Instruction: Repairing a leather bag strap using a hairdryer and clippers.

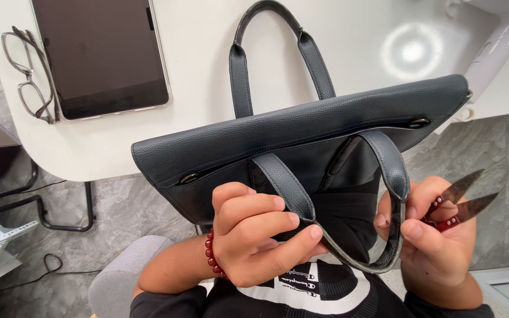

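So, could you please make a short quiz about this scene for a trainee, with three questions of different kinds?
1. True or false: the left hand grips the near handle of the dark leather bag.
2. Which thing does the right hand hold?
A. small thread snips with a red grip
B. a pen
C. a phone
3. Fill in: on the white table, the eyeglasses lie to the ____ of the dark tablet, as the picture shows it.

Key
1. True
2. A: the thread snips, blades apart and pointing away from the bag
3. left
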